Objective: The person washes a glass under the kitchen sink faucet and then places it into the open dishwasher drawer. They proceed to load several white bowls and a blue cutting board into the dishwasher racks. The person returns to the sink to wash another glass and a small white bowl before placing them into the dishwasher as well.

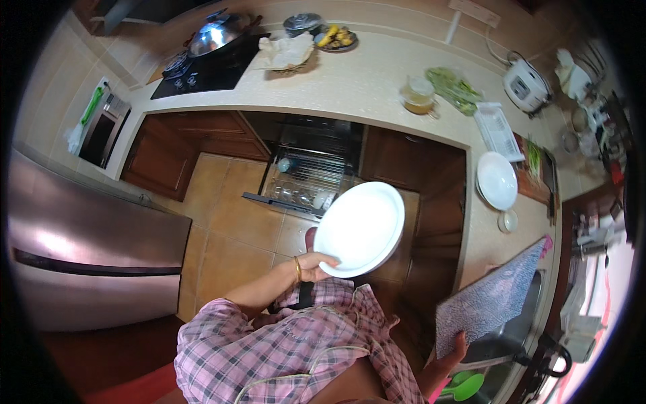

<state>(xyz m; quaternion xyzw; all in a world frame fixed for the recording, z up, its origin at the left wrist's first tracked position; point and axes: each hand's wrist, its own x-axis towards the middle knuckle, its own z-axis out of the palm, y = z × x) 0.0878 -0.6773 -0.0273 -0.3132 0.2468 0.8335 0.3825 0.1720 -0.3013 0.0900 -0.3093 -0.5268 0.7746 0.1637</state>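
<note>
My left hand [317,266] grips the rim of a large white plate [361,227], thumb on its face, tilted over the floor beside an open drawer. Near the sink, my right hand [451,353] holds a grey-blue patterned cloth [487,303] by its lower end; the cloth stretches up towards the counter edge. The pulled-out wire-rack drawer [282,202] holds a few glass and white dishes. On the right counter lie stacked white plates [497,181] and a small white bowl [507,221].
A white dish rack [498,131], a cutting board with green onions [533,156] and a rice cooker [526,86] stand at the right. A glass jug [418,96] is on the back counter. The sink [525,313] has green utensils [467,386] near it. A steel refrigerator [96,242] is at left.
</note>
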